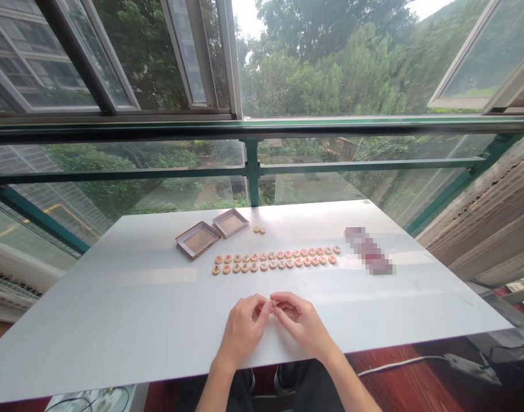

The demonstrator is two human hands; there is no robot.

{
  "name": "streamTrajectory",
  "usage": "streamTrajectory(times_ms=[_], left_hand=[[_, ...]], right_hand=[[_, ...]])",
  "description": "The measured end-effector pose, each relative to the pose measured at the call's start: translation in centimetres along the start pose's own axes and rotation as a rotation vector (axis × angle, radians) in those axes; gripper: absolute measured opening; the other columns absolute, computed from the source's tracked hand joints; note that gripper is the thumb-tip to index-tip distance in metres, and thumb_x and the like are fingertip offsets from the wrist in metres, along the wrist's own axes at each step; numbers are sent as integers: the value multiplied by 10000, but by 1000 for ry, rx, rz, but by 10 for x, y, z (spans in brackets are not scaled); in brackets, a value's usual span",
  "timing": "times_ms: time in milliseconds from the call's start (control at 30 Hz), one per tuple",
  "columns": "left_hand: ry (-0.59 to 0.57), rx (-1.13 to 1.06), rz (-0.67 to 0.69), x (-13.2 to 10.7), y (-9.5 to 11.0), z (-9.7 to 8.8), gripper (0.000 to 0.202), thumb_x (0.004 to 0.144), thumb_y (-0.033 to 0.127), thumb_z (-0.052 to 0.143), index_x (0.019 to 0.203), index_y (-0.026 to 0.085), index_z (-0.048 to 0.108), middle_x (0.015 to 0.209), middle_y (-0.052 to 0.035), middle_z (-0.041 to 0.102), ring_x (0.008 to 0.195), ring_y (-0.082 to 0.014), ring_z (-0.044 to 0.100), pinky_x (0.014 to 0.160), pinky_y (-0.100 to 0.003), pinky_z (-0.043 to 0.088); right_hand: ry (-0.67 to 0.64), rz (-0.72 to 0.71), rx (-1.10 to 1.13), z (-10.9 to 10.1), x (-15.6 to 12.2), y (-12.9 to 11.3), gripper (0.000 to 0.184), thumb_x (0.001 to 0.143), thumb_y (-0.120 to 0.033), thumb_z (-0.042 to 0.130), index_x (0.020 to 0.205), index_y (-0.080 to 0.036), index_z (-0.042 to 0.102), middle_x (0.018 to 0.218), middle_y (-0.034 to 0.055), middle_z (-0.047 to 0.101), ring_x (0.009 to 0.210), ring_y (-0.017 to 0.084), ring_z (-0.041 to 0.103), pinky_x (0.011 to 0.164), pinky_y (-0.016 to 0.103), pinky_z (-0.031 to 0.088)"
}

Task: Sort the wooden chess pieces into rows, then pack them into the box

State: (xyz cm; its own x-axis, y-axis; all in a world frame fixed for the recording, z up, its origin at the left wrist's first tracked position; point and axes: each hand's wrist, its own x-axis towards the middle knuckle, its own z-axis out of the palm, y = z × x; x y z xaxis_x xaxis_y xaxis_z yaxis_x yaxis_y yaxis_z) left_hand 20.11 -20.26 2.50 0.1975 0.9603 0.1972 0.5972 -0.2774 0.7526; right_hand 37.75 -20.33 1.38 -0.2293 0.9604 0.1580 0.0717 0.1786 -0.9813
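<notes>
Between my fingertips, near the front of the white table, is a round Chinese chess piece (273, 305) with a dark mark on its face. My left hand (247, 323) pinches it from the left and my right hand (302, 320) from the right. The fingers cover much of the piece. Beyond my hands, two long rows of Chinese chess pieces (263, 266) lie face up, with red and dark characters. Farther back, two plain pale pieces (259, 230) sit side by side, touching or nearly so.
Two shallow open box halves, one brown-edged (185, 245) and one greyish (243, 216), lie at the back left of the white table (116, 297). A pixelated object (369, 252) lies at the right. Green railing (252, 171) and windows stand behind. A white cable (399, 364) runs along the floor.
</notes>
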Motion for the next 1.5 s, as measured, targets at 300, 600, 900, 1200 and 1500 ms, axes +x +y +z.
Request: streamTrajectory(times_ms=[300,600,900,1200,1500], left_hand=[[-16,13,5,-1,1,-2,311,1010,383,427,837,259,654,778,5,705,753,-192,613,731,-287,441],[-12,13,26,-1,1,-3,308,1006,359,429,800,247,629,754,6,694,739,-187,614,729,-283,444],[-43,-12,48,-2,-1,-4,186,972,335,496,930,267,664,862,13,720,798,-188,619,768,-299,459],[-52,-18,58,-2,-1,-4,157,960,323,516,927,262,656,868,11,709,799,-186,613,771,-317,461],[-57,-2,83,-2,0,-5,149,954,315,530,900,259,658,831,15,700,777,-183,612,768,-321,451]], right_hand=[[3,-57,-55,0,0,3,232,923,-345,628,1134,-267,680,1067,48,718,914,211,712,861,354,600],[10,-50,-71,0,-1,3,244,932,-336,622,1164,-276,667,1064,47,716,918,214,705,865,365,594],[14,-47,-68,0,-1,2,258,940,-313,621,1186,-242,650,1055,57,716,942,206,701,879,350,587],[24,-34,-75,0,-1,2,250,936,-312,628,1170,-233,660,1056,60,722,957,208,699,887,342,579],[22,-3,-47,-1,0,0,211,976,-358,568,1108,-227,670,1012,52,725,893,200,707,845,331,571]])
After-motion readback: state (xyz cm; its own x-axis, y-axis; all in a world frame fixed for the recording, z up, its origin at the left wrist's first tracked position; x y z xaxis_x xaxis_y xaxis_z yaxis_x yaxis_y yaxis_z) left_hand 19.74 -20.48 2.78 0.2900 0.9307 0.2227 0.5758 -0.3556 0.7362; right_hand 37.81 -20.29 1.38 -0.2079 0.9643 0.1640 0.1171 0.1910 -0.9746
